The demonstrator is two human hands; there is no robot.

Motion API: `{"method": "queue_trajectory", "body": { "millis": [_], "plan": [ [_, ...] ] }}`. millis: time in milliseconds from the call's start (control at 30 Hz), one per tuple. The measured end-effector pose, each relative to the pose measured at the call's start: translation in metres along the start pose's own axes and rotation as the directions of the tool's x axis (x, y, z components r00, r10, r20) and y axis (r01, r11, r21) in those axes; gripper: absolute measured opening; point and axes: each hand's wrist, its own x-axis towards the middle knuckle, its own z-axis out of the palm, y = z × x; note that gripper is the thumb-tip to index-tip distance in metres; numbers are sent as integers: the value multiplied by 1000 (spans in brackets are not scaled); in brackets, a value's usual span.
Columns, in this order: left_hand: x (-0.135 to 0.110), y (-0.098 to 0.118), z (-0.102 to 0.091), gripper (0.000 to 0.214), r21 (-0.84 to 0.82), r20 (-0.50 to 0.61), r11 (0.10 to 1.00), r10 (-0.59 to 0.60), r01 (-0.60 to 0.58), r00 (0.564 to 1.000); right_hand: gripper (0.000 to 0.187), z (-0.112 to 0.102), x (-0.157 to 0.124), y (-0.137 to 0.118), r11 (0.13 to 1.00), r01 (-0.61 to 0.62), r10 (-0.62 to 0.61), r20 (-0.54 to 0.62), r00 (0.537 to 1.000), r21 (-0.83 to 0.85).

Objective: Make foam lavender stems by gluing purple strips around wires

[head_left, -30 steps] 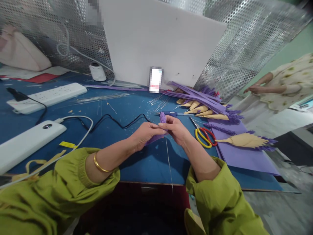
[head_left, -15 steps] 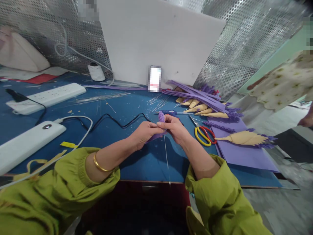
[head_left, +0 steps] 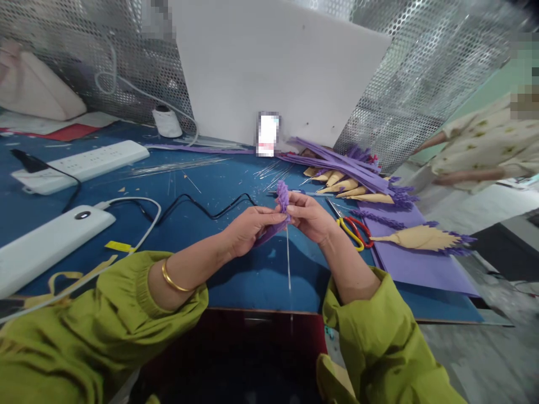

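Note:
Over the blue table (head_left: 236, 275), my left hand (head_left: 246, 229) and my right hand (head_left: 310, 216) meet around a purple fringed foam strip (head_left: 281, 201) wound on a thin wire (head_left: 288, 264). My right hand pinches the rolled purple head at its base. The loose tail of the strip runs down under the closed fingers of my left hand. The wire hangs straight down from the roll toward the table's front edge.
Yellow-and-red scissors (head_left: 352, 232) and a blue glue gun (head_left: 297, 193) lie just right of my hands. Purple foam sheets (head_left: 416, 261), tan cones with purple fringe (head_left: 421, 238), loose wires (head_left: 177, 166), power strips (head_left: 82, 165) and cables surround them. Another person (head_left: 484, 151) stands at right.
The purple roll has risen and stands taller above my fingers. My hands lifted slightly and the wire swung closer to vertical. The person at right moved.

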Motion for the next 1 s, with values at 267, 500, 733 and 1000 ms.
{"method": "queue_trajectory", "body": {
  "millis": [267,500,733,1000],
  "plan": [
    [1,4,-5,22,12,122,1000,-20,19,992,32,-2,0,-1,1000,-1,2,-69,998,16],
    [1,5,-8,18,130,139,991,0,-19,990,27,-1,-2,-5,1000,-6,5,-55,998,-9],
    [0,7,-6,16,259,78,965,15,-35,997,21,-6,-3,-6,983,-73,74,-1,997,-169],
    [1,0,0,13,204,-84,978,-24,41,996,26,-5,1,0,946,-8,-23,-93,995,-323]
  ]
}}
